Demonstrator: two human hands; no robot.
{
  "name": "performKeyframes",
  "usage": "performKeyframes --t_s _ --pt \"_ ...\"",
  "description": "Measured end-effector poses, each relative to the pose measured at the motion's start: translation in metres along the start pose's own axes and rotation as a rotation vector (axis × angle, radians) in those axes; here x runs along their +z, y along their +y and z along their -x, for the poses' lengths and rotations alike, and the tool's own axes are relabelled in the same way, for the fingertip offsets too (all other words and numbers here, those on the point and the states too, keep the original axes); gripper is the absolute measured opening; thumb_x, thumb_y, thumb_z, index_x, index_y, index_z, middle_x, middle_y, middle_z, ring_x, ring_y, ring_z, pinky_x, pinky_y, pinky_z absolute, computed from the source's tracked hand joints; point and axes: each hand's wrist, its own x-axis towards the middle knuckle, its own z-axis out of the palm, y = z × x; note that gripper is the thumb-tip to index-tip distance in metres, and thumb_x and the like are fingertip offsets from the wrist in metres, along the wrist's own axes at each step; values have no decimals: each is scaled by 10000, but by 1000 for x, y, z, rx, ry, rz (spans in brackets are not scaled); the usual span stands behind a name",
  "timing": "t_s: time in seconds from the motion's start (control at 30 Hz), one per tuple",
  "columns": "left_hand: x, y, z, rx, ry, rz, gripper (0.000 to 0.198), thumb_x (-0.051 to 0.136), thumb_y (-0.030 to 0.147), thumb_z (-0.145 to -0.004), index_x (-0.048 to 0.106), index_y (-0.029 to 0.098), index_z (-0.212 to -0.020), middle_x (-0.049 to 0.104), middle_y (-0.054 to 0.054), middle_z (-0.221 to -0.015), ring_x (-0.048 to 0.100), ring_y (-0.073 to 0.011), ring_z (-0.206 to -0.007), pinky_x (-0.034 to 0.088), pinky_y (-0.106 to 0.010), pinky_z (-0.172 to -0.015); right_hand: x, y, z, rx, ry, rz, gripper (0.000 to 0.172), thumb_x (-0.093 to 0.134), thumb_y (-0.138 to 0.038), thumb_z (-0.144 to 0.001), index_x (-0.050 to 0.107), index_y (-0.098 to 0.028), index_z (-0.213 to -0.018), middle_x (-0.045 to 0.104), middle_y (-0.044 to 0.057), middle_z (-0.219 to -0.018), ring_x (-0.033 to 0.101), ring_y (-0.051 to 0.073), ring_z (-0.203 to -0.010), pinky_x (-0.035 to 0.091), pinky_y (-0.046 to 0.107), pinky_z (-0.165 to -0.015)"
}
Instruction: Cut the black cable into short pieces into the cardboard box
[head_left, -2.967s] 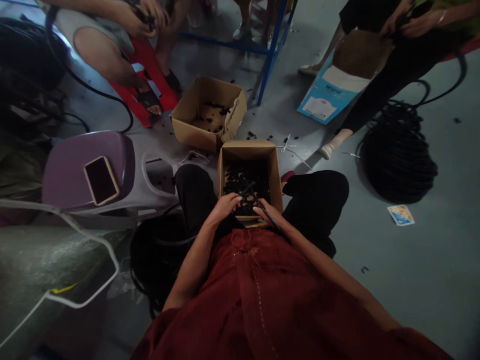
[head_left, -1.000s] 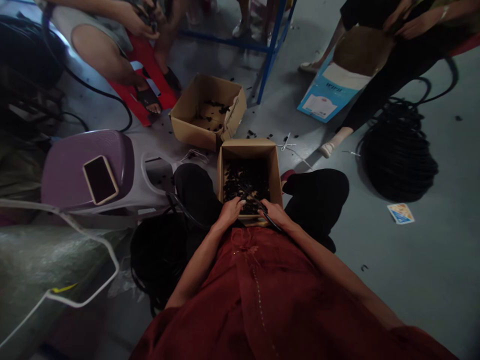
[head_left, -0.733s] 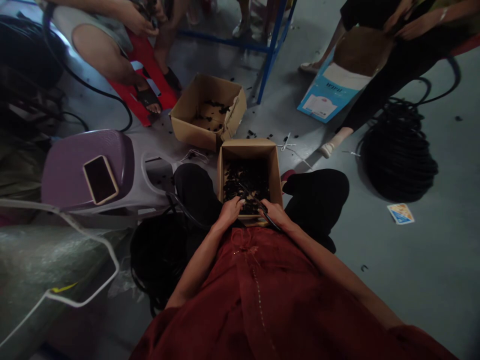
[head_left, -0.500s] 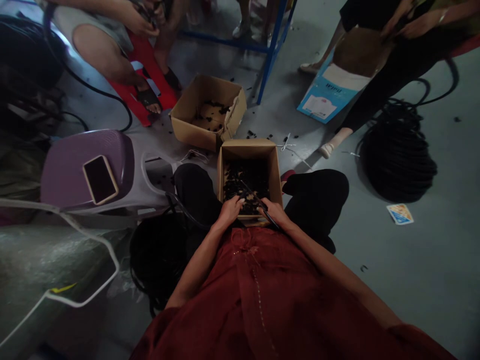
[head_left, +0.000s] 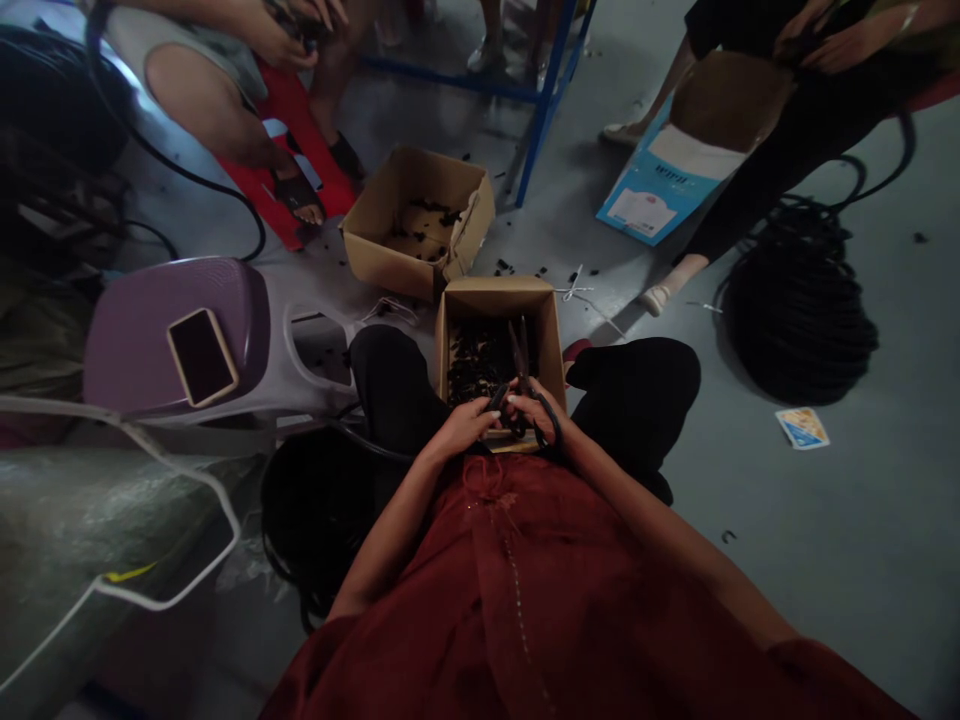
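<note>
Scissors (head_left: pixel 519 352) are in my right hand (head_left: pixel 546 412), their blades slightly apart and pointing away from me over the cardboard box (head_left: pixel 495 287) between my knees. My left hand (head_left: pixel 461 430) is closed on a black cord (head_left: pixel 498 397), whose end sticks out past the fingers towards my right hand. The fingers of both hands almost meet above the near edge of the box. Inside the box lie many short black pieces (head_left: pixel 476 365). A length of black cord (head_left: pixel 375 448) runs from the left side towards my left hand, above a dark coil (head_left: pixel 319 500).
A purple stool (head_left: pixel 135 330) with a phone (head_left: pixel 202 357) stands at left. Ahead is another cardboard box (head_left: pixel 382 265). Two people work in front, one beside a blue box (head_left: pixel 652 200). A black cord coil (head_left: pixel 802 310) and a small packet (head_left: pixel 802 428) lie right.
The scissors have swung from pointing up-left to nearly straight ahead, and their blades now show apart. My hands have come closer together, and the cord end in my left hand now shows.
</note>
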Motion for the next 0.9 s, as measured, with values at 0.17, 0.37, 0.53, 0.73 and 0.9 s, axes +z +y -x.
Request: performKeyframes --t_s 0.17,0.37,0.53,0.73,0.9 --pt "0 15 7 17 -66 -17 305 460 326 -834 596 105 -993 601 -13 -723 445 -74 -516 380 -199 -509 8 -16 2 -10 -21 -85 424 652 -364 -642 434 -239 -984 496 -71 -693 501 88 -541 420 228 -517" --pt "-7 27 15 79 82 -441 284 509 275 -832 603 171 -1078 659 -45 -929 589 -163 -828 430 -239 -745 9 -21 -6 -79 78 39 394 619 -363 -665 427 -244 -988 453 -84 -622 471 91 -516 398 224 -509" --pt "-13 32 27 49 304 -851 325 474 305 -872 569 179 -1157 640 -98 -1036 589 -213 -931 419 -271 -787 4 -20 -18 -122 180 1 363 614 -377 -681 418 -250 -959 446 -86 -596 455 92 -492 388 226 -496" --pt "-15 28 25 132 375 -842 355 416 310 -907 536 218 -1228 622 -72 -1077 575 -173 -971 413 -241 -839 7 -23 -22 -116 218 -61 381 634 -394 -667 421 -248 -947 470 -81 -613 468 92 -500 388 222 -490" --pt "-31 19 16 175 430 -555 328 463 292 -882 585 225 -1179 632 -45 -1107 573 -163 -1015 409 -251 -908 6 -21 -14 -78 211 -7 391 603 -440 -697 406 -239 -968 554 -44 -707 513 96 -548 423 226 -510"
